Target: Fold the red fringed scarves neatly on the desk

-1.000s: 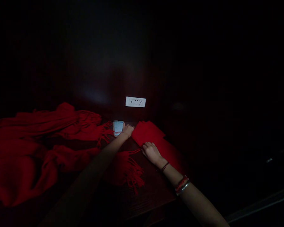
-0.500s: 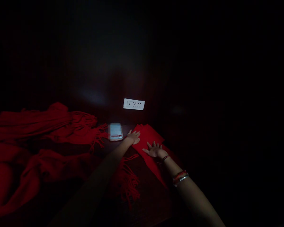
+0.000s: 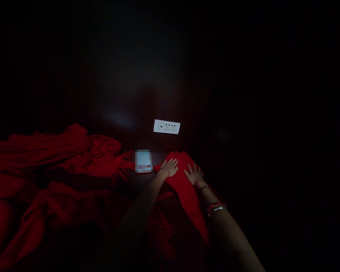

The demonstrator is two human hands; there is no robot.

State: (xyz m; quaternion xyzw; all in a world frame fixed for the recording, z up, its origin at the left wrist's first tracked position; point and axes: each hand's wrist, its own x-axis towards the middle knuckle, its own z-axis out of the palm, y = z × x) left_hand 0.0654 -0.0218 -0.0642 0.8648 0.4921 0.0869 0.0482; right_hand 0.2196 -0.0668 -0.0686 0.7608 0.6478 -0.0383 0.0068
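Note:
A flat piece of red cloth (image 3: 187, 194) lies on the dark surface, narrowing toward me. My left hand (image 3: 169, 167) rests on its upper left part, palm down with the fingers spread. On the cloth's right side lies my right hand (image 3: 195, 176), also with fingers apart; bracelets circle that wrist and forearm. Neither hand grasps anything. Just left of my left hand is a phone (image 3: 143, 162) with a lit, blurred screen.
A long red scarf (image 3: 65, 151) with fringed ends stretches across the left side, and more red fabric (image 3: 68, 204) is heaped nearer to me. A white socket panel (image 3: 167, 127) is on the dark wall behind. Deep shadow hides the right side.
Both hands have shifted a little to the right over the red cloth. My right hand now lies flatter on its right side. The view has turned slightly, so everything sits further right.

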